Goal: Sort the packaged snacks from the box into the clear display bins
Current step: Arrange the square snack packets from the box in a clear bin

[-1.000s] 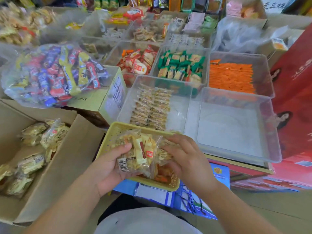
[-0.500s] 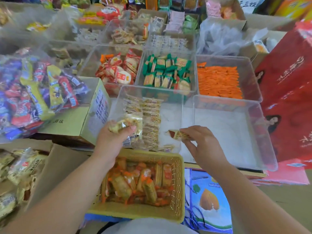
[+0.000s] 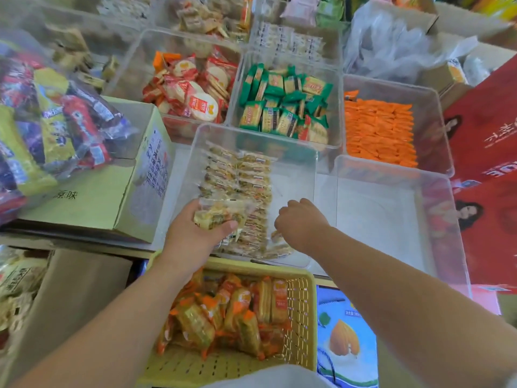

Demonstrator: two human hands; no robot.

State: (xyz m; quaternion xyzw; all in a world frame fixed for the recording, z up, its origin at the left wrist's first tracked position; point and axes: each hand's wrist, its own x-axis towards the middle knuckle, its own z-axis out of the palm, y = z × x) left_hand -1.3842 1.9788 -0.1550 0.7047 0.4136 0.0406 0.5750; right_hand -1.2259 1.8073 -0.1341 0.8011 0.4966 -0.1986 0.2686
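Left hand (image 3: 195, 233) grips an opened snack bag (image 3: 221, 217) over the centre-frame clear bin (image 3: 296, 177), likely keeping supply close. Right hand (image 3: 302, 225) curls down at a small packet (image 3: 276, 236) beside the bin's lower rows, probably aligning it. Pinched or released, cannot tell.

We read 原味 in dark characters on the top of the pale green carton (image 3: 92, 189). The blue Chinese print on its side panel is too blurred for us to make out. The white characters on the red box (image 3: 486, 130) and the labels on the red-and-white snack packs (image 3: 195, 99) are also illegible.
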